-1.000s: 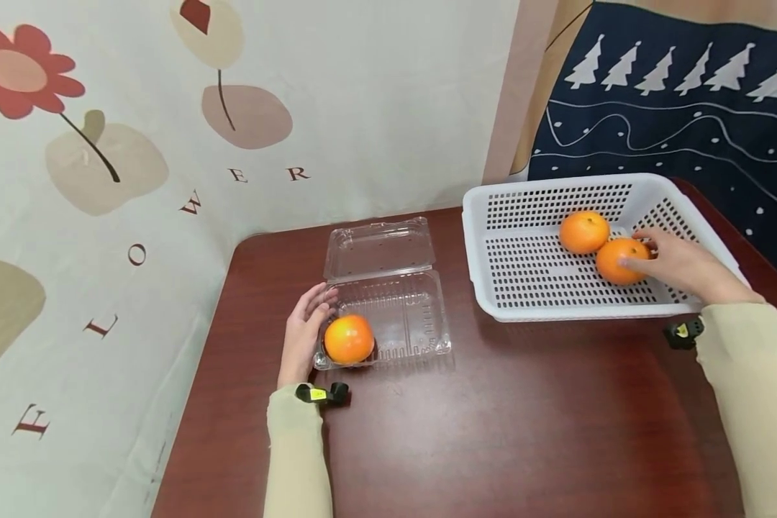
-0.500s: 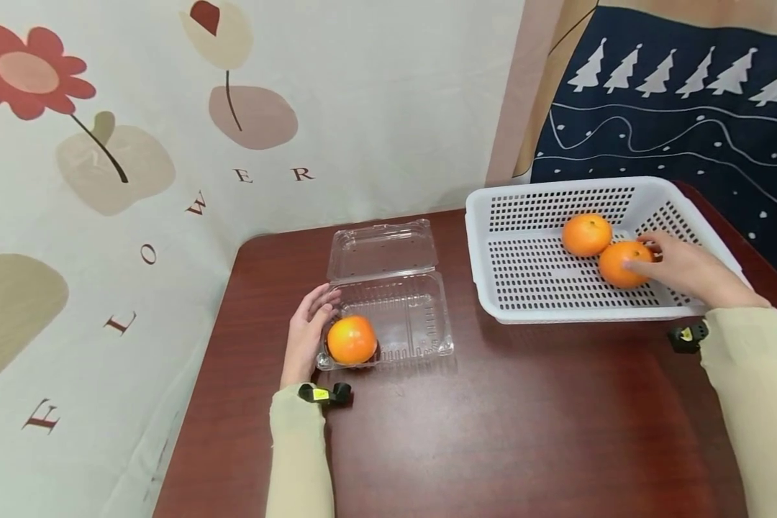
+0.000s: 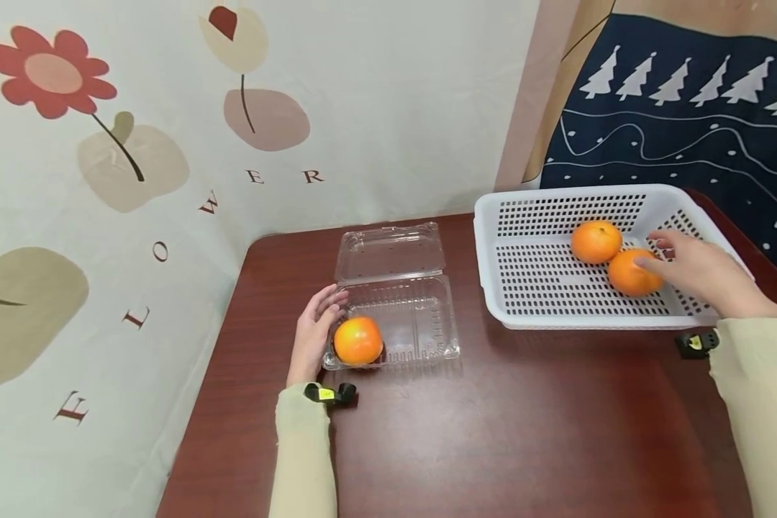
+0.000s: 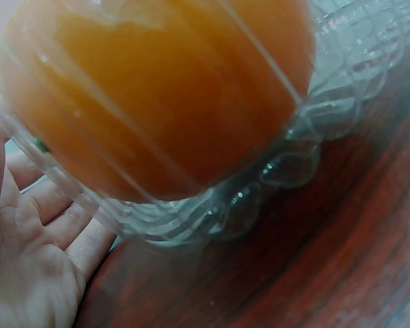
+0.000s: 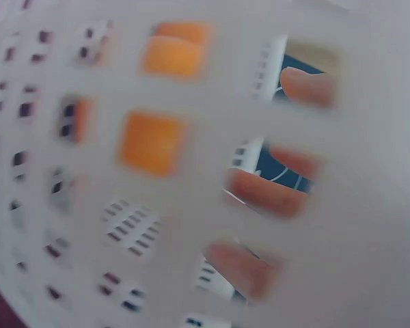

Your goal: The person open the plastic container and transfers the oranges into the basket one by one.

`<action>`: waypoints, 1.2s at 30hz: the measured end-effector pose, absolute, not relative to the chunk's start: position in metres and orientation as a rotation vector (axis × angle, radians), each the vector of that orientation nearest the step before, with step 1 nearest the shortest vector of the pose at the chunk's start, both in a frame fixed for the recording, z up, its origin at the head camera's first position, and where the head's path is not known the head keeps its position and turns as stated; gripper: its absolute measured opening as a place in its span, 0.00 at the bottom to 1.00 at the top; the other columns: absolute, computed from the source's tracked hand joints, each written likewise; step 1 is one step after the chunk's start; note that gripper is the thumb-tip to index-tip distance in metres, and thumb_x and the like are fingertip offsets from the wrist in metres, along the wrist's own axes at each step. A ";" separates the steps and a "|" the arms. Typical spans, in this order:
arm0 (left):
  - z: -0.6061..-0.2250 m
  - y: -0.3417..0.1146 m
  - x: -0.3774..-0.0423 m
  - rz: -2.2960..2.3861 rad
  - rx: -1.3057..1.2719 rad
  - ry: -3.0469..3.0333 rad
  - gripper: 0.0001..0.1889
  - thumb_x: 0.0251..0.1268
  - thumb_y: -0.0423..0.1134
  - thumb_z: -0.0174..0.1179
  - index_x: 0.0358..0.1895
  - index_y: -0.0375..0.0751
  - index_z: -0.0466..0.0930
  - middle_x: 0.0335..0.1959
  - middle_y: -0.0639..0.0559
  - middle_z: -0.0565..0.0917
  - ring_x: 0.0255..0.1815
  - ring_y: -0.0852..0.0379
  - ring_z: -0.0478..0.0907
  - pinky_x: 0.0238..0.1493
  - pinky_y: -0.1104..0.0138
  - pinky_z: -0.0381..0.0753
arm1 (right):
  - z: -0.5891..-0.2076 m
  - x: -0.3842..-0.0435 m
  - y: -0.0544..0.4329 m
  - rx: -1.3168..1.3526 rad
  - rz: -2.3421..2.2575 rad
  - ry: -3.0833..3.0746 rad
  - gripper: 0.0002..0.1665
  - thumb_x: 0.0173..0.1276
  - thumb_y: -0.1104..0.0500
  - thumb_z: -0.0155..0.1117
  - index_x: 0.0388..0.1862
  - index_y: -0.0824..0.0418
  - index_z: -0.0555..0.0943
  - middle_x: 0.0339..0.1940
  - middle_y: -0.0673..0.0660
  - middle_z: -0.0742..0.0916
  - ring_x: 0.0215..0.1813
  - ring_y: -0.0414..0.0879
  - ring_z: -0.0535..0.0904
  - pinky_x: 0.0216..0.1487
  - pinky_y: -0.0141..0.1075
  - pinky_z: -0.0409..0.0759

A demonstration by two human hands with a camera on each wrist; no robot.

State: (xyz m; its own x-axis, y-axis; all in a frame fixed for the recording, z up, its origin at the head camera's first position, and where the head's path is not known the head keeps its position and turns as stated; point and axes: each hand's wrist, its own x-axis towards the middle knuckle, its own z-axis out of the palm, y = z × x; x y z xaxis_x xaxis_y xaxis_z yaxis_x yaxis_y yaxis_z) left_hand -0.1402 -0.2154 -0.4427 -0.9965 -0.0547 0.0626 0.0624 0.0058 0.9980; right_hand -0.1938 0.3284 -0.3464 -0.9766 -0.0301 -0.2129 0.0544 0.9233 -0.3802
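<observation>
In the head view my left hand rests along the left side of a hinged clear plastic clamshell box, which lies with its lid back. An orange sits in the box's near left corner. The left wrist view shows relaxed fingers against the outside of the wall. Over the right part of a white plastic basket is my right hand, its thumb at the nearer orange and its other fingers apart from it. Another orange lies beside that one. Basket wall partly hides the right fingers in the right wrist view.
The dark red tabletop carries both containers. A pale printed wall cloth hangs behind and to the left. A dark blue cloth with white trees hangs behind the basket.
My right hand's fingers have spread away from the nearer orange, which stays in the basket. The left hand keeps its place at the box. The head view has shifted slightly.
</observation>
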 end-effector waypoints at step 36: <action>-0.460 -0.221 -0.143 -2.116 0.034 -2.197 0.21 0.66 0.37 0.49 0.62 0.45 0.64 0.56 0.46 0.73 0.56 0.53 0.70 0.55 0.64 0.70 | -0.307 -0.174 0.263 -0.268 -0.803 3.081 0.43 0.63 0.45 0.55 0.71 0.55 0.49 0.59 0.69 0.69 0.54 0.65 0.66 0.50 0.62 0.64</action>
State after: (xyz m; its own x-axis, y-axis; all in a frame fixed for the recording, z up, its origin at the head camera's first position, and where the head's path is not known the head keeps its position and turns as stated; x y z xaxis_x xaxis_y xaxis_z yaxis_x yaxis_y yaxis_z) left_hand -0.1431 -0.2208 -0.4597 -0.9956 -0.0790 0.0498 0.0469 0.0393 0.9981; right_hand -0.1736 0.2631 -0.3072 -0.9845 -0.1484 0.0936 -0.1752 0.8596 -0.4801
